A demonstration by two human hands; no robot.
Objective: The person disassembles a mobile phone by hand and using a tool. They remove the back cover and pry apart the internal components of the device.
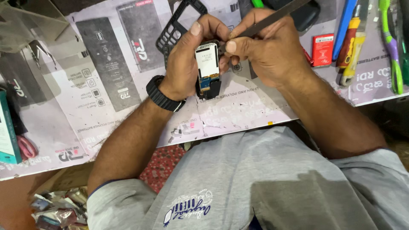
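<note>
My left hand [187,59] grips a small opened phone [207,70], its white screen panel facing up and a blue circuit board showing at the lower end. My right hand [266,47] holds a long thin metal tool [272,19], its tip pressed against the phone's upper right edge. Both hands hover over a worktable [106,85] covered with printed sheets. A black watch [162,96] is on my left wrist.
A black plastic phone frame [172,27] lies behind my left hand. A red battery [322,49] sits right of my right hand. Screwdrivers and brushes [353,38] lie at the far right. A teal box [8,132] and pink scissors [26,147] are at left.
</note>
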